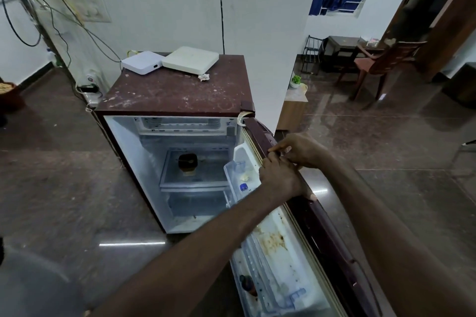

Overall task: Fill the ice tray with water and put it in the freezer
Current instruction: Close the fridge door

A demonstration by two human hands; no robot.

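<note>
A small maroon fridge [175, 92] stands open, its door [322, 234] swung out to the right. The freezer compartment [185, 125] shows at the top of the white interior. No ice tray can be seen. My left hand [280, 180] grips the top edge of the door, fingers curled over it and thumb on the outer face. Just beyond it, my right hand [300, 152] has its curled fingertips pinching the same edge near the gasket.
A dark jar [188, 162] sits on the middle shelf. The door racks hold a small blue-capped bottle [243, 186] and a dark bottle [248, 284]. Two white boxes [170, 60] lie on the fridge top. A chair [378, 64] and table stand far right; cables hang left.
</note>
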